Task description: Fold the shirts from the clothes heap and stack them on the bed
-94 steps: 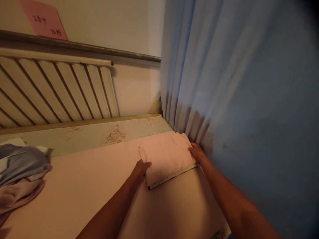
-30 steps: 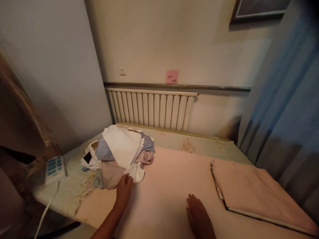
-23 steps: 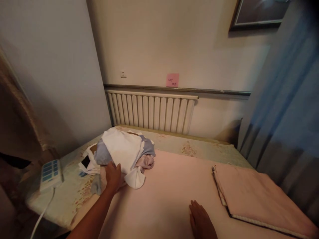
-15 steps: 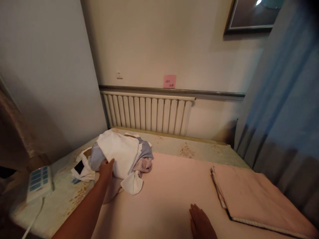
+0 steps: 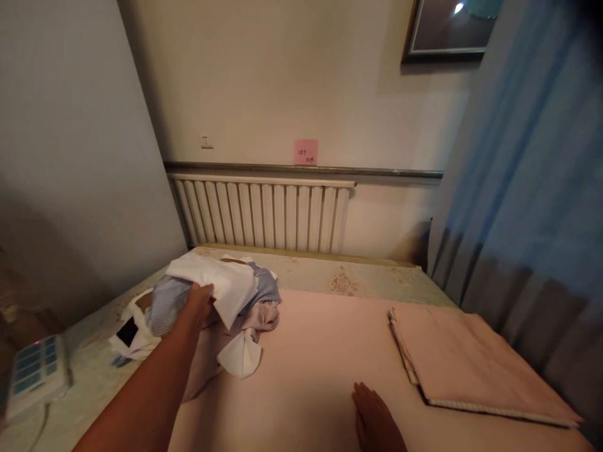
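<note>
My left hand (image 5: 200, 302) reaches into a heap of crumpled fabrics on the left and pinches the near edge of a white cloth (image 5: 221, 276) on top. Around it lie a grey-blue striped fabric (image 5: 166, 305), a dusty-pink fabric (image 5: 207, 361) and a small white flap of fabric (image 5: 242, 353). A white piece with a black patch (image 5: 127, 333) sits at the heap's left side. My right hand (image 5: 374, 414), fingers stretched out, rests at the front on a flat pink sheet (image 5: 292, 383); its lower part is cut off by the frame.
A folded pink cloth stack (image 5: 471, 364) lies at the right. A white power strip (image 5: 38, 370) with a cord is at the left edge. Behind the floral-covered table (image 5: 311, 267) stand a radiator (image 5: 268, 213) and a wall. A blue curtain (image 5: 513, 207) hangs on the right.
My left hand has raised the white cloth's near edge slightly, and the cloth folds back, showing more striped fabric. The view has shifted a little to the right. My right hand stays at the front.
</note>
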The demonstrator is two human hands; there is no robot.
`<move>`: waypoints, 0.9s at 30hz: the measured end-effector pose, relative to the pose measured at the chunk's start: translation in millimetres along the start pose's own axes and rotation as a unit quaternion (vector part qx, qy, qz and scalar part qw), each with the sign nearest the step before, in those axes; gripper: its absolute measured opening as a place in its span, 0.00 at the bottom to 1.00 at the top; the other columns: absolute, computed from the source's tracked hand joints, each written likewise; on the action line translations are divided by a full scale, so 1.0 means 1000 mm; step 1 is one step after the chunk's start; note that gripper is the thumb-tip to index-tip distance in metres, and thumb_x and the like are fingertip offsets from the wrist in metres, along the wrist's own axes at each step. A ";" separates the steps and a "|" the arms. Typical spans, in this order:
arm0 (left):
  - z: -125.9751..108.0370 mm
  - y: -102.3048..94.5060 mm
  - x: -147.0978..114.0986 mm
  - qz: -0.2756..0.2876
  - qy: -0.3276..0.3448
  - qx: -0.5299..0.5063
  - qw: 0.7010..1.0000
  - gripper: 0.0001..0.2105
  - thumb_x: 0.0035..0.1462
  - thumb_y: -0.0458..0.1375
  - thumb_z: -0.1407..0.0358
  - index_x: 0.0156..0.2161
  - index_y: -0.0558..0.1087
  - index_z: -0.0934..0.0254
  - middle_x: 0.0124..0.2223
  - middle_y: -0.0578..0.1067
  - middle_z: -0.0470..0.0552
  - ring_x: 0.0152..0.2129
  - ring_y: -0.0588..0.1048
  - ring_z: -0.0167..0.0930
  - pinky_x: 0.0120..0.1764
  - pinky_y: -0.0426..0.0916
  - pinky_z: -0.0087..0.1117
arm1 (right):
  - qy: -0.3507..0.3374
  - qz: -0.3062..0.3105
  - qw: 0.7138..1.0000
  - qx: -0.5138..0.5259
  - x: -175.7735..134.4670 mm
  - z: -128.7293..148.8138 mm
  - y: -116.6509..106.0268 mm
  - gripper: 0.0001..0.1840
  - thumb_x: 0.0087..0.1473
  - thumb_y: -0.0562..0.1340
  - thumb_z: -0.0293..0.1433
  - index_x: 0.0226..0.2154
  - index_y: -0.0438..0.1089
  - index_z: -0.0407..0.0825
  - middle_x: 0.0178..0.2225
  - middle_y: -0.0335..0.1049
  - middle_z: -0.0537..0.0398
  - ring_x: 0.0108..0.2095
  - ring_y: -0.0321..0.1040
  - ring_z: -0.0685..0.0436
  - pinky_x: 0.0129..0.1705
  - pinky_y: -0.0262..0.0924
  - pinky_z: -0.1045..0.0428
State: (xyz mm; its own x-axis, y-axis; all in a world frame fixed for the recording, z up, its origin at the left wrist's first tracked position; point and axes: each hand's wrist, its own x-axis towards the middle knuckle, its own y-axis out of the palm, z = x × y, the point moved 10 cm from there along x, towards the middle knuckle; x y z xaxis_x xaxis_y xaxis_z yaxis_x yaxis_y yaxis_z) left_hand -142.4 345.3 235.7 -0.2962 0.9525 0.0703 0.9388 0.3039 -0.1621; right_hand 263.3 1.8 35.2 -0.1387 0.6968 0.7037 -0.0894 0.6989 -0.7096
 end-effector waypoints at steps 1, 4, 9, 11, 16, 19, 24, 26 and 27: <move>-0.016 0.007 0.002 0.009 0.018 0.043 0.999 0.17 0.61 0.56 0.59 0.53 0.67 0.64 0.50 0.72 0.53 0.40 0.74 0.32 0.41 0.73 0.39 | 0.000 0.003 1.000 -0.005 0.000 0.000 0.000 0.20 0.55 0.56 0.28 0.50 0.69 0.50 0.51 0.72 0.49 0.51 0.70 0.40 0.51 0.66 0.44; -0.066 0.045 -0.006 0.057 0.094 0.173 0.979 0.17 0.61 0.56 0.59 0.52 0.68 0.64 0.50 0.72 0.53 0.41 0.74 0.33 0.43 0.72 0.41 | 0.013 0.014 1.000 -0.023 0.000 -0.001 0.002 0.20 0.55 0.55 0.27 0.50 0.69 0.50 0.51 0.72 0.50 0.50 0.70 0.40 0.51 0.67 0.44; -0.076 0.173 -0.109 0.234 0.247 0.359 0.869 0.13 0.61 0.55 0.64 0.51 0.70 0.62 0.49 0.75 0.55 0.47 0.73 0.35 0.50 0.66 0.41 | 0.028 0.019 0.999 -0.021 0.001 -0.002 0.002 0.19 0.55 0.55 0.27 0.50 0.70 0.50 0.51 0.72 0.50 0.51 0.70 0.41 0.52 0.65 0.45; -0.042 0.218 -0.180 0.310 0.288 0.414 0.806 0.15 0.60 0.53 0.69 0.51 0.71 0.58 0.45 0.77 0.55 0.45 0.74 0.36 0.48 0.65 0.39 | 0.046 0.027 0.999 -0.007 0.002 -0.003 0.001 0.19 0.56 0.55 0.27 0.50 0.70 0.50 0.52 0.71 0.50 0.52 0.69 0.41 0.54 0.64 0.44; 0.061 0.265 -0.323 0.423 0.331 0.494 0.684 0.12 0.56 0.52 0.70 0.45 0.74 0.63 0.38 0.78 0.58 0.36 0.77 0.39 0.38 0.67 0.39 | 0.103 0.056 0.992 0.039 0.015 -0.005 -0.013 0.22 0.56 0.53 0.26 0.52 0.69 0.52 0.52 0.71 0.50 0.53 0.67 0.38 0.55 0.63 0.41; 0.092 0.266 -0.353 0.427 0.345 0.519 0.656 0.15 0.57 0.49 0.74 0.46 0.72 0.66 0.43 0.76 0.62 0.39 0.76 0.42 0.36 0.67 0.40 | 0.136 0.097 0.982 0.083 0.027 -0.005 -0.021 0.26 0.55 0.52 0.25 0.55 0.67 0.57 0.52 0.71 0.53 0.54 0.66 0.38 0.57 0.60 0.42; 0.105 0.259 -0.355 0.403 0.375 0.532 0.643 0.17 0.59 0.46 0.75 0.51 0.68 0.68 0.47 0.73 0.65 0.43 0.73 0.44 0.36 0.67 0.40 | 0.147 0.119 0.975 0.117 0.041 -0.001 -0.033 0.28 0.55 0.53 0.25 0.58 0.63 0.58 0.53 0.70 0.54 0.54 0.65 0.38 0.57 0.60 0.42; 0.109 0.258 -0.354 0.399 0.389 0.531 0.638 0.16 0.59 0.47 0.75 0.51 0.69 0.67 0.46 0.72 0.63 0.43 0.72 0.43 0.37 0.67 0.40 | 0.152 0.125 0.973 0.123 0.041 -0.002 -0.033 0.28 0.56 0.52 0.25 0.58 0.63 0.57 0.54 0.69 0.54 0.54 0.65 0.39 0.57 0.61 0.42; 0.111 0.257 -0.354 0.398 0.395 0.530 0.636 0.16 0.59 0.48 0.75 0.51 0.69 0.67 0.46 0.72 0.63 0.43 0.72 0.43 0.37 0.67 0.40 | 0.156 0.129 0.972 0.123 0.040 -0.003 -0.031 0.27 0.56 0.52 0.25 0.57 0.64 0.56 0.54 0.69 0.53 0.54 0.65 0.39 0.57 0.60 0.42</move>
State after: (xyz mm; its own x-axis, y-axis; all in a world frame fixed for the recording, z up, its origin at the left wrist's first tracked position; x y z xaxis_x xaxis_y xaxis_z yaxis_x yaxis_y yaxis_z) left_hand 184.4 88.5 59.9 0.7723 0.6337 -0.0446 -0.0342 -0.0286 -0.9990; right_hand 263.0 8.3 85.8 0.1137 0.8852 0.4510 -0.3297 0.4618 -0.8234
